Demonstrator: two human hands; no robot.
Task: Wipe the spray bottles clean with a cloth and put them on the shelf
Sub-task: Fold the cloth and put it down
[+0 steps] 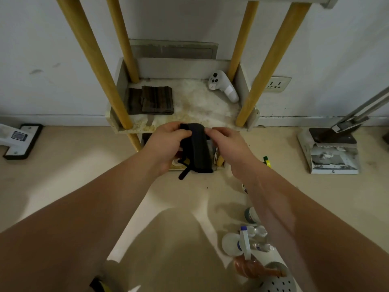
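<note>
- Both hands hold a dark cloth [196, 148] in front of the shelf [185, 106]: the left hand [166, 144] grips its near edge, the right hand [227, 144] pinches the far edge, probably to fold it for wiping.
- Spray bottles [244, 243] lie on the floor well in front of the shelf, to the right, none yet placed.
- On the shelf: folded cloths [151, 100] at left, a white controller [223, 86] at right; the middle is bare.
- Yellow posts [267, 66] flank the shelf opening and narrow the approach.
</note>
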